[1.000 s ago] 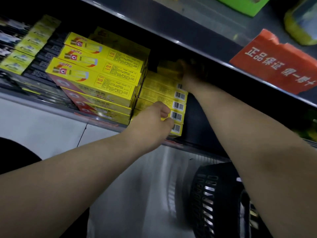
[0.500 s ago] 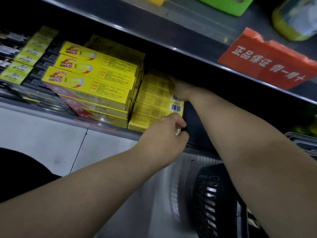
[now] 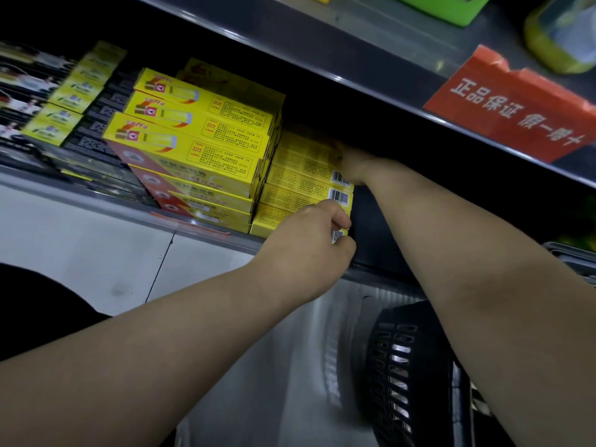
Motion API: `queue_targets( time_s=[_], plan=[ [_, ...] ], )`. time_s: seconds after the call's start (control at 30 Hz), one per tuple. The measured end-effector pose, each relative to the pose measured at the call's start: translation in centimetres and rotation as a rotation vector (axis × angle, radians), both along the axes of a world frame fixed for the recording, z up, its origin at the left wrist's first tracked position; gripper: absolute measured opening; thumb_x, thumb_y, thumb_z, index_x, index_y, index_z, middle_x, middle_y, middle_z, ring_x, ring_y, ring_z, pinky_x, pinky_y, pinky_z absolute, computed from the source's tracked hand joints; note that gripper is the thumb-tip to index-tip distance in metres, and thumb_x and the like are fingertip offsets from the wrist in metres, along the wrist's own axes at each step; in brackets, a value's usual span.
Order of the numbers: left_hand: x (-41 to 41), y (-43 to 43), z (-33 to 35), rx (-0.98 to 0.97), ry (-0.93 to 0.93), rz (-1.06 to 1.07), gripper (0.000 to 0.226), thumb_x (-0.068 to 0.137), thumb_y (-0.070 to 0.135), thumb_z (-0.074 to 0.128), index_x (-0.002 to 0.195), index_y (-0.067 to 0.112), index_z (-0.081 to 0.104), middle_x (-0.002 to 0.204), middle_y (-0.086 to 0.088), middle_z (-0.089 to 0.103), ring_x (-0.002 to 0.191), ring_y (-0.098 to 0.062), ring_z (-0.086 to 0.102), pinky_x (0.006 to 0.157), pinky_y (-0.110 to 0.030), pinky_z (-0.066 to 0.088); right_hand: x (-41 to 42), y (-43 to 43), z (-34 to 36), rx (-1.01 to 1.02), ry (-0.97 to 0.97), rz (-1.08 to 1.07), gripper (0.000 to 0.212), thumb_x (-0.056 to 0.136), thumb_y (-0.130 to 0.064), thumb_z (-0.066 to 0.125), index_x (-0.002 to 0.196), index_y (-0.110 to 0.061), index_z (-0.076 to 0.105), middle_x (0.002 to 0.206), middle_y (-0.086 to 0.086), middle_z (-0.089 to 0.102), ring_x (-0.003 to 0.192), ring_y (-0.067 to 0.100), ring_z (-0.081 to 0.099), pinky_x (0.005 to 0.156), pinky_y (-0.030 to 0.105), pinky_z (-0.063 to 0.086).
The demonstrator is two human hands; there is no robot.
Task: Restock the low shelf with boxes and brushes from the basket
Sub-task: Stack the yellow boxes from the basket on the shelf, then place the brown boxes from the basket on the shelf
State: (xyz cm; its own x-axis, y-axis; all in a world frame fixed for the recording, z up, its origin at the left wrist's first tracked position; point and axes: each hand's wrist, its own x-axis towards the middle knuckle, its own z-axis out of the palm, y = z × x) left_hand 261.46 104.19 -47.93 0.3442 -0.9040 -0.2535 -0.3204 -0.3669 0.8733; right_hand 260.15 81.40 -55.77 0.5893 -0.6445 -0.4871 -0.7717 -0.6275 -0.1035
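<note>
Yellow boxes [image 3: 303,195] lie stacked; left hand [image 3: 309,250] fingers pinch the lowest, right hand [image 3: 353,166] grip unclear.

Head view, close, down onto shelf [image 3: 200,229]

Red sign [image 3: 512,103] on upper shelf edge reads "正品保证 假一罚十". Yellow boxes [image 3: 309,185] show barcodes; their small print is unreadable.
</note>
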Motion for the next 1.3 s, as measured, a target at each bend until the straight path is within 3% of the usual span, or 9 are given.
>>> queue_targets(
  time_s=[0.13,0.27,0.43,0.57,0.67,0.8,1.0,1.13,1.3],
  plan=[
    [-0.7,-0.4,0.8,-0.028,-0.006,-0.03,0.023,0.089,0.02,0.052,0.111,0.021,0.058,0.102,0.013,0.054,0.099,-0.003,0.051,0.074,-0.011,0.033,-0.8,1.0,2.4,0.054,0.046,0.03,0.056,0.099,-0.013,0.042,0.149,-0.013,0.016,0.131,0.016,0.051,0.109,0.029,0.055,0.084,0.032,0.047],
    [-1.5,-0.4,1.7,-0.03,0.006,-0.083,0.019,0.086,0.016,0.052,0.103,0.022,0.057,0.101,0.01,0.059,0.101,-0.011,0.057,0.086,-0.026,0.045,-4.4,3.2,8.0,0.098,-0.032,0.053,0.045,0.094,-0.026,0.054,0.136,-0.015,0.045,0.138,0.006,0.048,0.121,0.023,0.048,0.093,0.028,0.038],
    [-4.3,-0.5,4.0,-0.125,-0.002,-0.148,0.015,0.084,0.016,0.055,0.094,0.026,0.058,0.098,0.009,0.064,0.096,-0.012,0.059,0.091,-0.034,0.046,-12.5,7.9,15.2,0.165,-0.319,-0.054,0.03,0.087,-0.014,0.064,0.117,-0.013,0.061,0.117,0.003,0.062,0.102,0.015,0.061,0.09,0.021,0.046],
    [-8.1,-0.3,5.9,-0.272,-0.156,-0.301,0.02,0.086,0.02,0.057,0.104,0.026,0.061,0.106,0.012,0.063,0.096,-0.003,0.057,0.082,-0.012,0.039,-19.5,11.6,18.8,0.159,-0.565,-0.183,0.018,0.086,-0.006,0.063,0.1,-0.016,0.064,0.094,-0.008,0.064,0.084,-0.001,0.06,0.076,0.006,0.046],
    [-11.0,0.2,7.1,-0.348,-0.28,-0.422,0.023,0.088,0.025,0.054,0.11,0.027,0.06,0.107,0.015,0.057,0.095,0.0,0.051,0.081,-0.011,0.035,-24.4,13.9,19.3,0.172,-0.631,-0.283,0.018,0.086,-0.001,0.061,0.094,-0.018,0.064,0.093,-0.001,0.067,0.084,0.005,0.062,0.079,0.013,0.048],
    [-14.7,1.1,7.8,-0.394,-0.398,-0.681,0.025,0.092,0.031,0.049,0.117,0.031,0.053,0.11,0.019,0.051,0.103,0.001,0.041,0.08,-0.01,0.032,-30.5,15.9,18.0,0.195,-0.537,-0.356,0.015,0.086,0.001,0.059,0.1,-0.004,0.064,0.099,0.013,0.068,0.093,0.022,0.063,0.085,0.029,0.049],
    [-18.3,0.7,7.5,-0.285,-0.57,-1.088,0.02,0.095,0.035,0.045,0.113,0.032,0.052,0.108,0.014,0.057,0.095,-0.007,0.052,0.079,-0.026,0.043,-37.3,17.5,13.3,0.236,-0.256,-0.375,0.02,0.087,-0.015,0.062,0.107,-0.015,0.064,0.094,-0.008,0.065,0.084,0.0,0.057,0.065,0.003,0.035],
    [-19.4,-1.1,6.9,-0.289,-0.689,-1.137,0.015,0.095,0.036,0.044,0.105,0.031,0.055,0.102,0.011,0.06,0.09,-0.011,0.054,0.08,-0.033,0.046,-38.4,15.8,8.1,0.313,0.03,-0.275,0.033,0.09,-0.017,0.057,0.122,-0.01,0.059,0.125,0.009,0.059,0.114,0.022,0.053,0.091,0.024,0.04],
    [-18.7,-4.3,6.3,-0.353,-0.727,-1.036,0.013,0.094,0.037,0.046,0.105,0.035,0.052,0.1,0.016,0.056,0.096,-0.008,0.052,0.076,-0.023,0.034,-36.5,12.5,1.3,0.223,0.249,-0.138,0.058,0.089,-0.025,0.059,0.14,-0.014,0.036,0.138,0.012,0.046,0.122,0.032,0.048,0.099,0.043,0.042]
  ],
)
